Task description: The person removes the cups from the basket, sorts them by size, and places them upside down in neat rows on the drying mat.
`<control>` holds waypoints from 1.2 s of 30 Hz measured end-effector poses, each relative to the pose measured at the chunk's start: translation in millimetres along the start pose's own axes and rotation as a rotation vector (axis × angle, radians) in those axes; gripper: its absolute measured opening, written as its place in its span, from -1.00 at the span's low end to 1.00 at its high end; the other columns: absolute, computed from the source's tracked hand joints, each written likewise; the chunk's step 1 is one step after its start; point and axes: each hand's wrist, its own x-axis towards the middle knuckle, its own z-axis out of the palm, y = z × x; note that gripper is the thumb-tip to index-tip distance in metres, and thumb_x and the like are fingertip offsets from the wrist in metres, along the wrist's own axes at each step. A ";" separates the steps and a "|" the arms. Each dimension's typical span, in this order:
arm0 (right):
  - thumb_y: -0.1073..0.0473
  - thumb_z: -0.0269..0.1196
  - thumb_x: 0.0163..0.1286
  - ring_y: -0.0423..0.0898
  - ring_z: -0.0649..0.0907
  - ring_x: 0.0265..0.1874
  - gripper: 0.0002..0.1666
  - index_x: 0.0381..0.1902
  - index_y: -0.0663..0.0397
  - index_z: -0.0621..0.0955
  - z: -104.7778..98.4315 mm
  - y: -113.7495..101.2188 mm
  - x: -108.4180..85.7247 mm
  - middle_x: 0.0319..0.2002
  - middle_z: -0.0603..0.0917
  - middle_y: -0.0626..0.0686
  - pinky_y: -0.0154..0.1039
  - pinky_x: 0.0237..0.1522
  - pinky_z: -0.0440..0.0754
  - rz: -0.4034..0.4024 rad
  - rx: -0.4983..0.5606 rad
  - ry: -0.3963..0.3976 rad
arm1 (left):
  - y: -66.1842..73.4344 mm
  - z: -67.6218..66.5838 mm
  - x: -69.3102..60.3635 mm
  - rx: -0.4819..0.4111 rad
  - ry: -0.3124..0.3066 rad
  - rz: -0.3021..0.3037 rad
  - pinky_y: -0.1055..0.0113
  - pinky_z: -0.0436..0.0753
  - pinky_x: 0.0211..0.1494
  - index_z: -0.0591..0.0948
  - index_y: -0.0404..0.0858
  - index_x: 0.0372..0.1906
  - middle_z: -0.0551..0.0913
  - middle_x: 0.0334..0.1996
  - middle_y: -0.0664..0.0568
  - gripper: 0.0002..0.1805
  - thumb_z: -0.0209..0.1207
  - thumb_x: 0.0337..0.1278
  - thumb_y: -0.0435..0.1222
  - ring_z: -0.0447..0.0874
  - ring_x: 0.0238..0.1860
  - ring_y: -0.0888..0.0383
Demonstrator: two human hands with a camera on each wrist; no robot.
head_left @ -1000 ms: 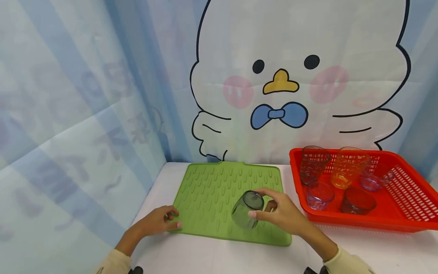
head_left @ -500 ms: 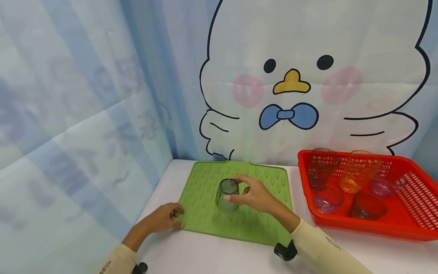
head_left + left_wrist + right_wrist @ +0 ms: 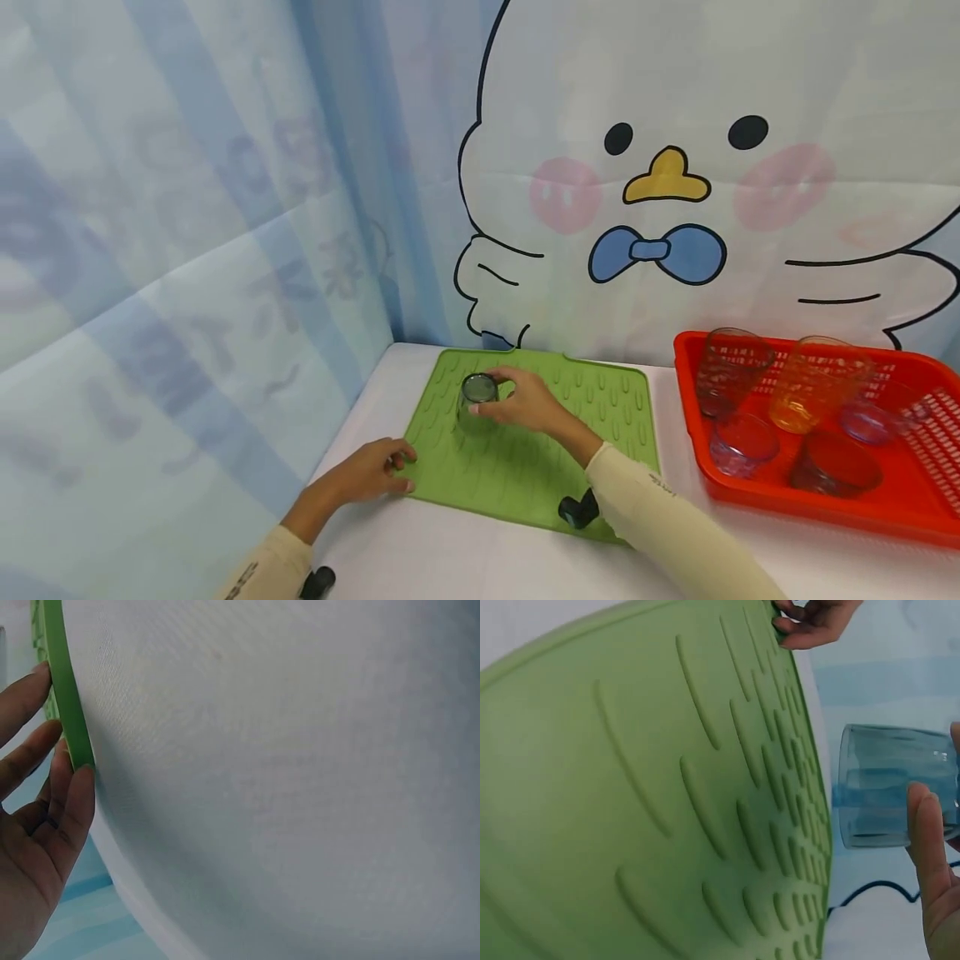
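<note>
My right hand holds a dark-tinted clear glass between thumb and fingers, near its base. The glass is upside down, its thick base at the top, over the far left part of a green ridged drying mat. In the right wrist view the glass looks bluish and its rim appears apart from the mat. My left hand rests at the mat's near left corner. Fingertips of that hand touch the mat's edge in the left wrist view.
A red plastic basket stands to the right of the mat, with several coloured glasses inside, such as an orange glass. A white cloth covers the table. Printed curtains hang behind and at the left.
My right hand has carried the glass left and away from me across the mat, and the glass has gone from tilted to more upright. My left hand stays at the corner. The view has turned right-to-left.
</note>
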 end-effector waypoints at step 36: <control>0.10 0.43 0.30 0.10 0.78 -0.33 -0.20 0.43 0.15 0.40 58.8 16.7 57.2 0.28 0.52 0.31 -0.18 -0.30 0.75 0.050 0.059 0.045 | -0.3 5.6 -4.2 0.012 0.032 0.005 0.30 0.58 -0.14 0.62 -0.34 0.02 0.58 -0.19 0.00 -0.62 0.39 0.17 -0.23 0.52 -0.19 0.16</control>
